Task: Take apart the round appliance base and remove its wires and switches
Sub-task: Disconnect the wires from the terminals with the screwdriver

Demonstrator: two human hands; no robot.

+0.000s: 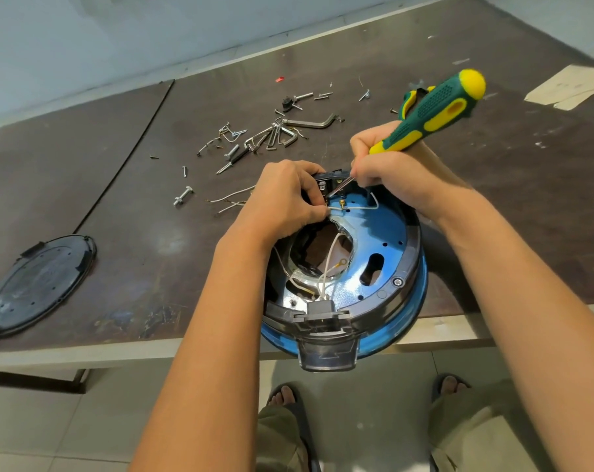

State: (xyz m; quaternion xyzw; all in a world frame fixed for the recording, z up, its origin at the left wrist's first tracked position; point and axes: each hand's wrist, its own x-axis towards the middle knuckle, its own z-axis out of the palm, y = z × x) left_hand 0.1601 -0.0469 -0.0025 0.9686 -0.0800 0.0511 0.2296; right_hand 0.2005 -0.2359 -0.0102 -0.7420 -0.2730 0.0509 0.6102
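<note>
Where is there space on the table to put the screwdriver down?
Bare table lies between the round black cover and the appliance base, and right of the base, nearer than the paper scrap. It is crowded beyond the base, where screws and hex keys lie scattered, with loose wires beside the left hand.

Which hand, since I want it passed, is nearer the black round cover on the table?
Left. The left hand is right of the cover; the right hand, holding the screwdriver, is farther right.
</note>
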